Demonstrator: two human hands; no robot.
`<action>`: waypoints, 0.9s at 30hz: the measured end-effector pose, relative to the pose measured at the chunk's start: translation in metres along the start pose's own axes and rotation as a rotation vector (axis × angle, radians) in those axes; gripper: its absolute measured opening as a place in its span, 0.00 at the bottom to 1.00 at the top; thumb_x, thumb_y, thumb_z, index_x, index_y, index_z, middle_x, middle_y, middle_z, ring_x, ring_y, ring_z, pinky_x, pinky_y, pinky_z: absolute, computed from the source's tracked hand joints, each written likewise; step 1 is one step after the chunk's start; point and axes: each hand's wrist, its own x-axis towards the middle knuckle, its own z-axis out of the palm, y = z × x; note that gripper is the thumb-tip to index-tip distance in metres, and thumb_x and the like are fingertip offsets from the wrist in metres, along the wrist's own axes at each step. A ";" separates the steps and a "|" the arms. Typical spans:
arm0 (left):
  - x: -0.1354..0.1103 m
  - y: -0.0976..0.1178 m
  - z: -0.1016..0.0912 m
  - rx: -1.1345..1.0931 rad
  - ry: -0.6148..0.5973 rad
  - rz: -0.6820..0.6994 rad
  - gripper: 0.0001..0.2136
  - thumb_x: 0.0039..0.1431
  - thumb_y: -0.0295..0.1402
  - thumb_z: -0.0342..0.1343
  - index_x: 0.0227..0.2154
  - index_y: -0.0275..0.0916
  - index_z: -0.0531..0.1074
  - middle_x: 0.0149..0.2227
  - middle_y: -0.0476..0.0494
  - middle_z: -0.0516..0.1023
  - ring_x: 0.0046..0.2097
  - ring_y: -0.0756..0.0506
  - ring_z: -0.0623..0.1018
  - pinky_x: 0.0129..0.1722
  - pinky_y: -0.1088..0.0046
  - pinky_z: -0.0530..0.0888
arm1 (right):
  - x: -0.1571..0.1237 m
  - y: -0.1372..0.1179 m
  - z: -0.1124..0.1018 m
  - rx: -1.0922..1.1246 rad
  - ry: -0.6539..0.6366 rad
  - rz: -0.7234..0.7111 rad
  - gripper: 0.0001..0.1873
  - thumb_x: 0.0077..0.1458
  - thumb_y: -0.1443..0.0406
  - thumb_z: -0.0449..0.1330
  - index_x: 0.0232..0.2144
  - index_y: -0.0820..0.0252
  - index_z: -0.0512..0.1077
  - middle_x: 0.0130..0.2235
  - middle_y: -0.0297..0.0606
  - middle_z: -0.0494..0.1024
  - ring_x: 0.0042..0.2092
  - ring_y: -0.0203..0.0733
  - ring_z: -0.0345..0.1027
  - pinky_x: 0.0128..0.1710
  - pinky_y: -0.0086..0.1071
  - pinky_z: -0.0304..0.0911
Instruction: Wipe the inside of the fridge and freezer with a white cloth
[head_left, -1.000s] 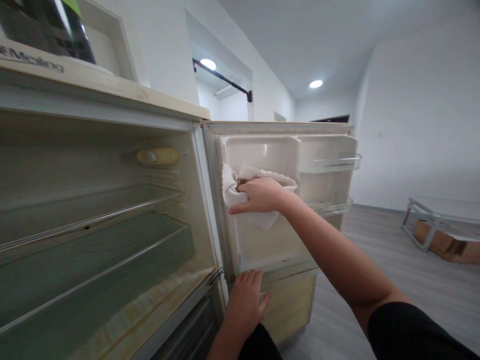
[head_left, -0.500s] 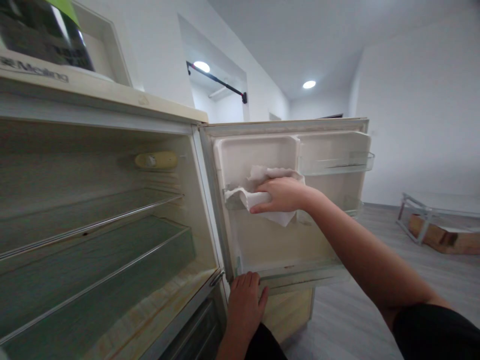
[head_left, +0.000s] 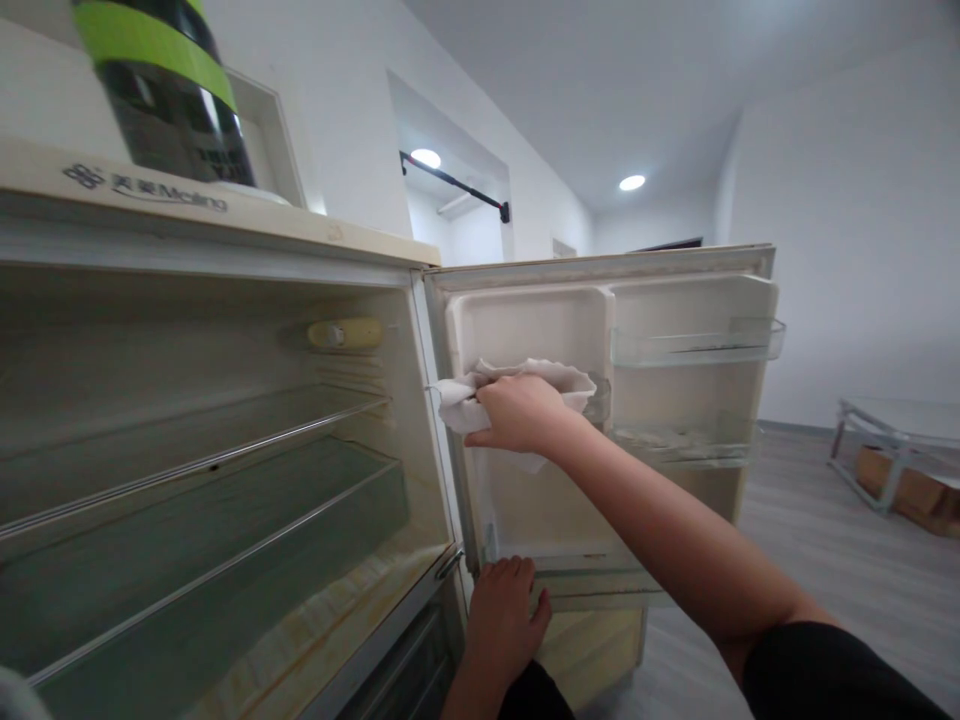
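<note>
My right hand (head_left: 521, 412) is closed on a crumpled white cloth (head_left: 566, 382) with wavy edges. It presses the cloth at the small upper-left shelf on the inside of the open refrigerator door (head_left: 544, 320); part of that shelf is hidden behind cloth and hand. Lower down, my left hand (head_left: 502, 612) has its fingers bent over the rim of the clear bottom door shelf (head_left: 592, 580), close to the hinge side, with the thumb apart on the near face. The open refrigerator compartment (head_left: 225, 330) lies to the left of both hands.
Inside the compartment are glass shelves (head_left: 225, 455) and a yellowed lamp cover (head_left: 345, 333). A black and green container (head_left: 176, 90) stands on the refrigerator top. More clear door shelves (head_left: 697, 345) are at right. Beyond, a metal-framed table (head_left: 892, 450) stands over a cardboard box (head_left: 911, 490).
My right hand has moved the cloth left along the shelf, toward the hinge side, and the cloth is more bunched. My left hand stays on the bottom shelf. The view has shifted slightly.
</note>
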 end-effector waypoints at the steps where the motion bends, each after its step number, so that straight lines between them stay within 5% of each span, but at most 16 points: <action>1: 0.000 -0.001 0.000 -0.010 -0.004 0.000 0.07 0.63 0.34 0.51 0.36 0.40 0.73 0.39 0.42 0.80 0.45 0.39 0.78 0.50 0.57 0.70 | -0.001 0.000 0.000 0.004 0.003 0.000 0.28 0.52 0.46 0.65 0.41 0.66 0.81 0.41 0.53 0.83 0.43 0.56 0.79 0.40 0.41 0.70; 27: 0.001 0.001 0.004 0.001 0.006 0.003 0.06 0.64 0.34 0.52 0.35 0.40 0.72 0.39 0.43 0.78 0.45 0.39 0.77 0.49 0.58 0.68 | -0.006 0.002 0.004 -0.016 0.091 0.005 0.27 0.53 0.47 0.63 0.39 0.65 0.82 0.39 0.50 0.84 0.41 0.56 0.79 0.37 0.40 0.69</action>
